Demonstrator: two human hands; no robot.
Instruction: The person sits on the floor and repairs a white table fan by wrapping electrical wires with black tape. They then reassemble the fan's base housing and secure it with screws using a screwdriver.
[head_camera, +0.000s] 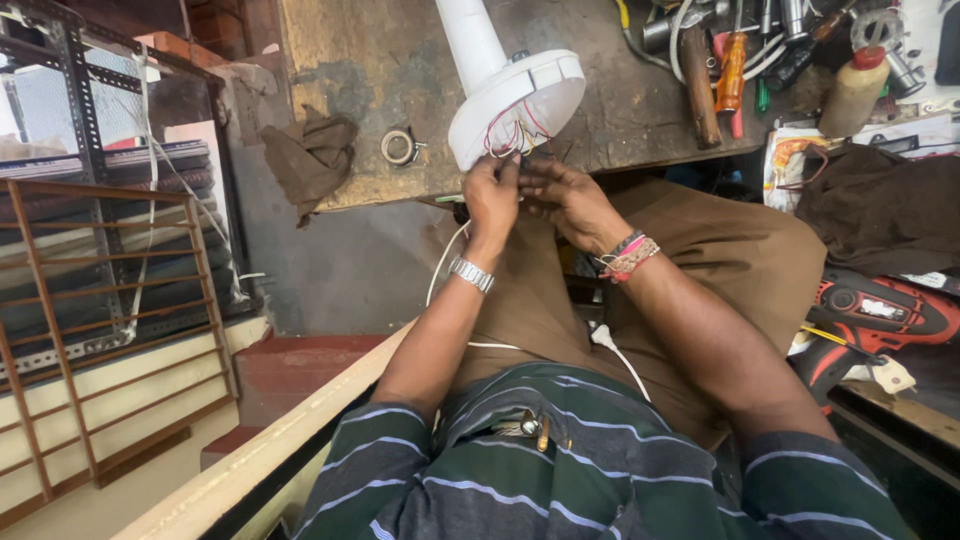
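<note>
My left hand (492, 195) and right hand (565, 198) are curled shut, pinching, I think, the thin wires (512, 135) from the white fan base (515, 100) at the top middle. I should pull gently, keeping the wires apart.

Left hand (492, 195) and right hand (565, 197) together, fingers pinched, forearms extended

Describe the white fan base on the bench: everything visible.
The white fan base looks like moulded plastic: a round, hollow foot joined to a tapering column that runs up out of frame. It lies tipped on the worn wooden bench, its open underside facing the person and overhanging the bench edge. Thin red and white wires spill from the cavity. The left hand and right hand meet just below it, fingers at the wires.
</note>
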